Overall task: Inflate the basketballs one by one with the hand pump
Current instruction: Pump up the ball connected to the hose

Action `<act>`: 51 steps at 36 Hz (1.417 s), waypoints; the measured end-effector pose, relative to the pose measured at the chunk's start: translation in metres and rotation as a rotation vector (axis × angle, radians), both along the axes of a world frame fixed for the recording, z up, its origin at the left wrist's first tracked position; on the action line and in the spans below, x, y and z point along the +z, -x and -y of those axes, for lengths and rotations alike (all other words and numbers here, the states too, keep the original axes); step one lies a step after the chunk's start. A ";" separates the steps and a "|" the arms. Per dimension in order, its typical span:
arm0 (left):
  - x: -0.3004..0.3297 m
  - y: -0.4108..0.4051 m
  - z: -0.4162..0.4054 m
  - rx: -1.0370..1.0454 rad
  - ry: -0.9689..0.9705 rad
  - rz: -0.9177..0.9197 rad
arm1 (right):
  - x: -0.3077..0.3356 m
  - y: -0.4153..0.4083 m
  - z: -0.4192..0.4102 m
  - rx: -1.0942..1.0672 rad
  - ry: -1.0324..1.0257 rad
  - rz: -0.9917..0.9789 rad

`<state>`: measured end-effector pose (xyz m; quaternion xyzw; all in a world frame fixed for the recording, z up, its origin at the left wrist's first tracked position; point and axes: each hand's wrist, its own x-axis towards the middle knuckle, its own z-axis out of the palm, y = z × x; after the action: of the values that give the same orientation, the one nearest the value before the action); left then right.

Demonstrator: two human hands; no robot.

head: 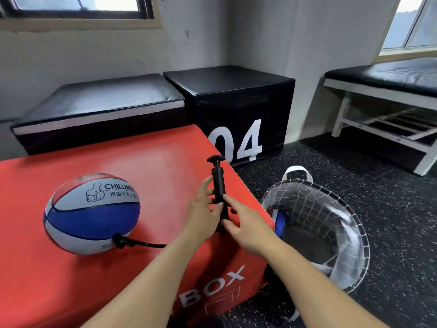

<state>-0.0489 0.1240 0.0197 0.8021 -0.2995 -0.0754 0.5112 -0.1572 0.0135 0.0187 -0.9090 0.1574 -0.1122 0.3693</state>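
A red, white and blue basketball (92, 213) lies on the red box (146, 159), looking slightly soft at the bottom. A black hose (142, 244) is plugged into its lower right side and runs toward my hands. The black hand pump (218, 181) stands upright near the box's right edge, its T-handle on top. My left hand (201, 214) grips the pump's barrel low down. My right hand (246, 226) is beside the pump's base with spread fingers, touching or nearly touching it.
A round mesh basket (343, 233) with white rim stands on the dark floor right of the red box; something blue shows inside. Black padded boxes, one marked 04 (236, 110), stand behind. A white-framed bench (390, 91) is at the far right.
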 end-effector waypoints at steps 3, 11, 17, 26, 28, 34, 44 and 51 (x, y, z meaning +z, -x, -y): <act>-0.002 -0.004 -0.009 0.004 -0.056 0.053 | -0.001 -0.005 -0.001 -0.006 0.027 -0.027; 0.007 -0.013 -0.057 0.039 -0.123 0.245 | 0.017 -0.009 -0.014 -0.059 0.055 0.072; 0.024 -0.009 -0.110 0.112 -0.088 0.403 | 0.033 -0.018 -0.051 -0.024 0.007 0.154; 0.032 -0.019 -0.192 0.330 0.124 0.564 | 0.044 -0.053 -0.135 0.142 -0.024 0.210; 0.032 -0.023 -0.206 0.398 0.119 0.600 | 0.042 -0.062 -0.148 0.158 -0.044 0.220; 0.022 -0.042 -0.243 0.623 0.095 0.534 | 0.037 -0.090 -0.170 0.123 -0.152 0.255; 0.004 -0.062 -0.265 0.453 0.175 0.158 | 0.024 -0.130 -0.178 0.103 -0.346 0.237; 0.009 -0.068 -0.274 0.533 0.184 0.203 | 0.046 -0.134 -0.163 0.019 -0.462 0.347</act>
<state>0.0196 0.3984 0.0290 0.8061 -0.1335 0.1694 0.5511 -0.0237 0.1765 0.0645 -0.7695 0.1049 -0.2237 0.5890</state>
